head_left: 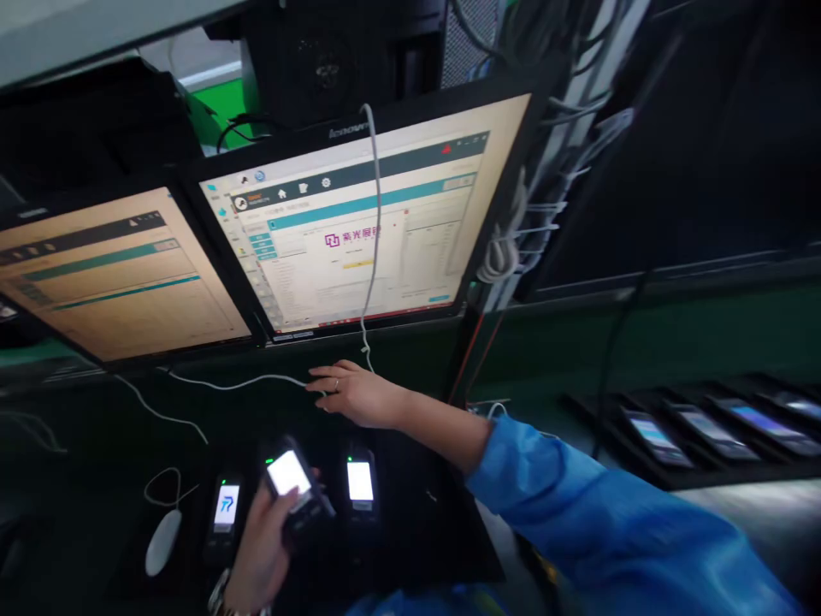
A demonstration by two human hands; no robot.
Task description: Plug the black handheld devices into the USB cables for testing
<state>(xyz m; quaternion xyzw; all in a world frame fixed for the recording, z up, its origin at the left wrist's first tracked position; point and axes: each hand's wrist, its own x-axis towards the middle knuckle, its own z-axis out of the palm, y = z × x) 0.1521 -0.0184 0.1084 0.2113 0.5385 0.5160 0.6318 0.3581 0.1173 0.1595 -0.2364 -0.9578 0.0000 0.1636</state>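
My left hand is closed around a black handheld terminal with a bright white screen, its thumb lying over the lower part of the screen. Higher up, my right hand reaches left below the monitor, fingers stretched out and somewhat apart. A white cable runs up to its fingertips; whether they touch it I cannot tell. Another white cable hangs down over the monitor to behind this hand. Two more terminals lie on the dark surface: one with a blue logo, one with a white screen.
A Lenovo monitor and a second monitor stand behind the hands. A white mouse lies at left. Several devices with lit screens sit in a black rack at right. Bundled cables hang on a post.
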